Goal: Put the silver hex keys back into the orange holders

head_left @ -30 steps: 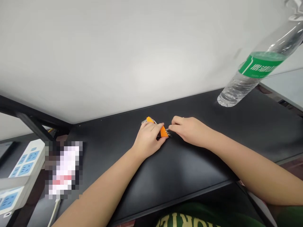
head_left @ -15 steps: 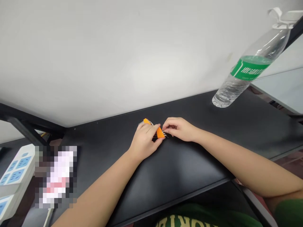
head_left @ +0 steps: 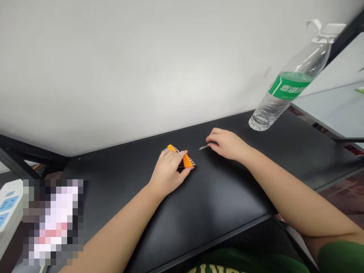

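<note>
My left hand [head_left: 170, 170] is wrapped around an orange plastic holder [head_left: 187, 160] on the black table, thumb at the near side and fingers over the top. Several thin metal rods that look like hex keys [head_left: 193, 163] stick out of the holder's right end, and more ends show at its upper left. Off to the right and a little farther back, my right hand [head_left: 224, 142] pinches one or more thin metal rods [head_left: 203, 147], whose tips point left just above or on the table. Its fingers hide the other ends.
A large water bottle [head_left: 292, 87] with a green label stands at the back right, near the white wall [head_left: 142, 68]. At the left lie a blurred-out phone-like object [head_left: 57, 220] and a white power strip [head_left: 8, 204]. The black table's [head_left: 210, 227] front edge runs before me.
My right hand has moved right and away from the orange holder, with thin metal rods now showing in its fingers. My left hand keeps its hold on the holder. The view has shifted slightly.
</note>
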`<move>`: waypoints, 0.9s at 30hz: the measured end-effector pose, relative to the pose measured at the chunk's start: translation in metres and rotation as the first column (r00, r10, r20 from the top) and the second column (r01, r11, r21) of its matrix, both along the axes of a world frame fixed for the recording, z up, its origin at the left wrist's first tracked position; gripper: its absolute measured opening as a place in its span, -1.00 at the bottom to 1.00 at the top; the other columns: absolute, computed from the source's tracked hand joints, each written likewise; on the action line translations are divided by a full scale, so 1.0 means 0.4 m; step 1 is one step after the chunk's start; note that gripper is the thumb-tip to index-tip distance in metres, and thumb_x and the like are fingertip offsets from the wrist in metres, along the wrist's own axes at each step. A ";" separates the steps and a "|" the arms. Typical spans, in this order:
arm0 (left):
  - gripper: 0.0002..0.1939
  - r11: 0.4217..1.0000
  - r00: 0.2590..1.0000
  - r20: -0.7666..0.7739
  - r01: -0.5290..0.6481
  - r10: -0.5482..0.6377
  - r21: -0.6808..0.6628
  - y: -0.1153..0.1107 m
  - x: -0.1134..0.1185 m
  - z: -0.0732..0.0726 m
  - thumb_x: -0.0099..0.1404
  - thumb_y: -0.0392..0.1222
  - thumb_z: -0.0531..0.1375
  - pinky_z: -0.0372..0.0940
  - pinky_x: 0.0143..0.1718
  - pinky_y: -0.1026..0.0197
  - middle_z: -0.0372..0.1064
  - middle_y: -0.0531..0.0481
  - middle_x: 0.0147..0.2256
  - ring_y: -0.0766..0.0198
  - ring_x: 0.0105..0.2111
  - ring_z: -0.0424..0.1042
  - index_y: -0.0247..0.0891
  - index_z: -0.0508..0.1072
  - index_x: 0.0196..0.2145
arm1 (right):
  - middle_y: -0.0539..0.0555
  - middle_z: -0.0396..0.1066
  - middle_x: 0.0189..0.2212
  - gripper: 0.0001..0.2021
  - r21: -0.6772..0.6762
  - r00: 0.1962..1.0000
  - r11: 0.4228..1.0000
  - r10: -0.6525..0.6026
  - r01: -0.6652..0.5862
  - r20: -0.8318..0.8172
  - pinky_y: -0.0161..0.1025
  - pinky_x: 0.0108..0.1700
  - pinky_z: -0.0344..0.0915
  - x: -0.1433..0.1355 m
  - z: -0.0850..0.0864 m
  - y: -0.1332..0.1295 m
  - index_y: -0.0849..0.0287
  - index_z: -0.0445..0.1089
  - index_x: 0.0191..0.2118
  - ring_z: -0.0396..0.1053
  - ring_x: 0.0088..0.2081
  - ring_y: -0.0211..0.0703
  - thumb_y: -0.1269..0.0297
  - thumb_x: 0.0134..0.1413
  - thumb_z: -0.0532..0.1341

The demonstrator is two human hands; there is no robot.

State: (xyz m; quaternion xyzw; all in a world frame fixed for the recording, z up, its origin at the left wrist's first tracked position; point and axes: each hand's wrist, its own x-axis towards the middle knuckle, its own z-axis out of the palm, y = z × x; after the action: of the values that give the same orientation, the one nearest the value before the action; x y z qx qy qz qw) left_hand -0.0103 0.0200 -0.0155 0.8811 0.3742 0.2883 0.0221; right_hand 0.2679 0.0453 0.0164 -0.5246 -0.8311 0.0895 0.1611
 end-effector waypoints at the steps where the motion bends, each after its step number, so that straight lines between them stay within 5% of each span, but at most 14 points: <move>1: -0.57 1.000 1.000 0.000 -0.003 0.003 -0.006 0.000 0.000 0.000 0.37 -0.07 0.30 0.32 0.15 -0.13 0.58 -0.13 -0.14 0.03 -0.12 0.56 -0.25 0.43 0.13 | 0.12 0.47 -0.13 -0.83 -0.023 1.000 0.999 -0.024 0.024 0.013 -0.23 -0.17 0.30 0.011 0.002 0.006 0.14 0.58 -0.13 0.43 -0.25 -0.16 0.35 0.30 0.22; 12: -0.56 1.000 1.000 -0.004 -0.013 0.013 -0.008 0.003 -0.002 -0.001 0.37 -0.07 0.29 0.32 0.15 -0.14 0.58 -0.12 -0.16 0.03 -0.12 0.57 -0.24 0.42 0.14 | 0.10 0.46 -0.14 -0.77 -0.105 0.981 0.994 0.028 -0.008 0.191 -0.27 -0.26 0.22 -0.001 -0.008 0.009 0.15 0.56 -0.22 0.43 -0.26 -0.19 0.37 0.35 0.12; 20: -0.58 1.000 1.000 -0.019 -0.002 0.002 0.007 0.002 -0.001 0.001 0.37 -0.09 0.28 0.33 0.13 -0.15 0.58 -0.12 -0.18 0.01 -0.14 0.56 -0.25 0.44 0.13 | 0.20 0.49 -0.23 -0.90 -0.192 0.892 0.980 0.140 -0.062 0.429 -0.19 -0.28 0.18 -0.047 0.041 -0.049 0.21 0.49 -0.30 0.45 -0.26 -0.02 0.43 0.09 0.21; 27: -0.57 1.000 1.000 -0.011 -0.004 0.004 -0.016 0.000 0.002 0.004 0.37 -0.09 0.27 0.31 0.16 -0.17 0.59 -0.13 -0.14 0.02 -0.13 0.57 -0.22 0.43 0.14 | 0.05 0.46 -0.32 -0.90 -0.096 0.968 0.972 0.225 -0.216 0.107 -0.26 -0.33 0.09 -0.067 0.046 -0.063 0.16 0.39 -0.25 0.33 -0.36 -0.20 0.44 0.25 0.14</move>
State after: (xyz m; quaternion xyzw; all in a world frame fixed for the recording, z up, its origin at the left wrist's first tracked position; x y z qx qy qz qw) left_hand -0.0096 0.0202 -0.0140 0.8816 0.3785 0.2806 0.0265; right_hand 0.2410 0.0200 0.0348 -0.4395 -0.8879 0.1105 0.0790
